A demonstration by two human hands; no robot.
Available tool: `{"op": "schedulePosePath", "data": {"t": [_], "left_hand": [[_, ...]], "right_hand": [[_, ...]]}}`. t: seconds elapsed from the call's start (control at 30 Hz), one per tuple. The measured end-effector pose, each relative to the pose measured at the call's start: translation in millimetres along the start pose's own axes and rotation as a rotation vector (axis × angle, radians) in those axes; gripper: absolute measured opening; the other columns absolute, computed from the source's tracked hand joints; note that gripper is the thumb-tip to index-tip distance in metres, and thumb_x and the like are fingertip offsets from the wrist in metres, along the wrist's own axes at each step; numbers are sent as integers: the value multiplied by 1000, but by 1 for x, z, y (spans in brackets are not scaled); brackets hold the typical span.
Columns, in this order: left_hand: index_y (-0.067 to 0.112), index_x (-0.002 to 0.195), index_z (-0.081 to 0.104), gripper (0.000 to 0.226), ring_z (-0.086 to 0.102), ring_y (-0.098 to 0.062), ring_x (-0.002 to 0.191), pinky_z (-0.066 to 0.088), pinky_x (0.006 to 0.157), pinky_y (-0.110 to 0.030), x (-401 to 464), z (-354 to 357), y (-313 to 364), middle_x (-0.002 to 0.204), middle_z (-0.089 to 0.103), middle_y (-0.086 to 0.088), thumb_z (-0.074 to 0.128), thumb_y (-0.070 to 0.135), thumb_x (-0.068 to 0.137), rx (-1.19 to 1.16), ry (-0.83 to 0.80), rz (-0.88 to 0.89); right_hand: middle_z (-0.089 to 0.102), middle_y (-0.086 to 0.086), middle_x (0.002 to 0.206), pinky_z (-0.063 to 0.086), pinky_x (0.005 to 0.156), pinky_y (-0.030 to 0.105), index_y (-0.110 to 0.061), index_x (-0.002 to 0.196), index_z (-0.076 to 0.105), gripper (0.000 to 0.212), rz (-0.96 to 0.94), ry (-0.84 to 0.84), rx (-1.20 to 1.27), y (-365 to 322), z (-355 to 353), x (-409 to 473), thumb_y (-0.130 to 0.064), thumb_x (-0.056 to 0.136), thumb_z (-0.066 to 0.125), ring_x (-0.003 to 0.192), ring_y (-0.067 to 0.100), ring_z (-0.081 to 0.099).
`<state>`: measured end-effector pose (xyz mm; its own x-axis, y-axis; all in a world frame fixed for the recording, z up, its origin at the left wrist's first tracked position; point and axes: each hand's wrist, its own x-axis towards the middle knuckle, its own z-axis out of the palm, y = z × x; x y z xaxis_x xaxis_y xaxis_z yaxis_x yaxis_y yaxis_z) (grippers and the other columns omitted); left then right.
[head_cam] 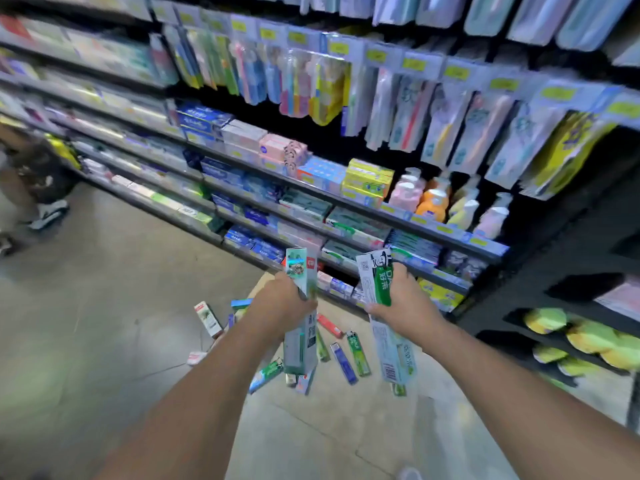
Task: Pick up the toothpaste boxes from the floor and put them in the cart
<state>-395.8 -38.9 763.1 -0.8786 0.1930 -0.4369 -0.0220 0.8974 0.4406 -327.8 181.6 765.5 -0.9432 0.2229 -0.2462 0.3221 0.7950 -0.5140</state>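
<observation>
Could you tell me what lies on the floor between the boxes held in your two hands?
In the head view, a red box, a blue box and a green box lie on the floor there.

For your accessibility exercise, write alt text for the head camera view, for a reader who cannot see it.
A person's left hand and right hand each hold toothpaste boxes upright above a shop floor. More toothpaste boxes lie scattered on the floor below, beside shelves stocked with toothpaste and toothbrushes. No cart is in view.

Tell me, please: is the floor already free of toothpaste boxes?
No, several toothpaste boxes lie on the floor, while the left hand and right hand each hold boxes.
</observation>
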Motion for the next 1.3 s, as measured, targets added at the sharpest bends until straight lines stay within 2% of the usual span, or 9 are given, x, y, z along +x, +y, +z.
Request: {"op": "schedulePosePath", "data": {"t": [0.13, 0.2, 0.33, 0.43, 0.6, 0.7, 0.9, 1.03, 1.3], "left_hand": [[13, 108, 56, 48, 65, -22, 76, 51, 57, -28, -15, 15, 106, 91, 67, -5, 69, 49, 79, 30, -82, 199], [15, 103, 60, 41, 66, -20, 75, 47, 50, -23, -23, 36, 162, 85, 66, -2, 68, 47, 80, 67, -139, 330], [19, 108, 59, 56, 67, -22, 90, 55, 68, -29, -56, 100, 277, 98, 68, 0, 60, 61, 72, 175, -245, 576], [7, 112, 53, 58, 64, -26, 96, 56, 77, -35, -99, 157, 357, 106, 63, -5, 66, 53, 78, 196, -315, 639], [4, 117, 53, 60, 68, -32, 94, 60, 74, -43, -166, 260, 470, 114, 64, -15, 72, 48, 81, 262, -433, 729], [1, 129, 42, 76, 64, -32, 104, 58, 77, -39, -209, 311, 531, 124, 57, -16, 69, 53, 82, 362, -473, 779], [10, 129, 49, 77, 67, -26, 89, 61, 68, -37, -266, 396, 640, 114, 64, -9, 66, 61, 73, 410, -520, 870], [11, 118, 58, 48, 65, -16, 73, 55, 52, -25, -280, 439, 693, 106, 69, -6, 66, 46, 86, 412, -556, 921], [8, 113, 61, 38, 71, -24, 79, 63, 68, -41, -243, 519, 812, 102, 70, -10, 66, 37, 88, 428, -652, 923]], "right_hand": [[54, 10, 108, 50, 69, 38, -11, 134, 28, 77, 141, 123, 35, 60, -75, -52, -41, 81, 76, 89, 24, 58], [53, 13, 116, 49, 74, 38, -8, 136, 28, 80, 224, 218, 72, 98, -106, -80, -39, 81, 76, 98, 26, 57], [56, 13, 118, 44, 71, 35, -7, 133, 29, 75, 402, 345, 119, 182, -158, -146, -38, 82, 75, 100, 28, 58], [57, 10, 111, 43, 69, 34, -14, 120, 33, 61, 523, 427, 160, 252, -189, -202, -34, 81, 75, 90, 25, 56], [54, 2, 88, 38, 51, 28, -18, 111, 35, 55, 715, 532, 232, 367, -236, -300, -32, 79, 78, 72, 13, 54], [55, 3, 90, 45, 57, 33, -19, 110, 36, 56, 791, 584, 221, 428, -264, -356, -36, 77, 79, 76, 18, 56], [52, -2, 84, 38, 50, 24, -16, 110, 38, 54, 886, 680, 269, 529, -313, -437, -29, 77, 80, 69, 8, 51], [47, -6, 84, 33, 53, 24, -21, 107, 33, 61, 913, 716, 321, 581, -338, -453, -31, 73, 83, 73, 10, 48], [53, -4, 91, 44, 63, 29, -25, 107, 31, 64, 951, 713, 391, 699, -392, -406, -31, 72, 85, 79, 13, 52]]}}
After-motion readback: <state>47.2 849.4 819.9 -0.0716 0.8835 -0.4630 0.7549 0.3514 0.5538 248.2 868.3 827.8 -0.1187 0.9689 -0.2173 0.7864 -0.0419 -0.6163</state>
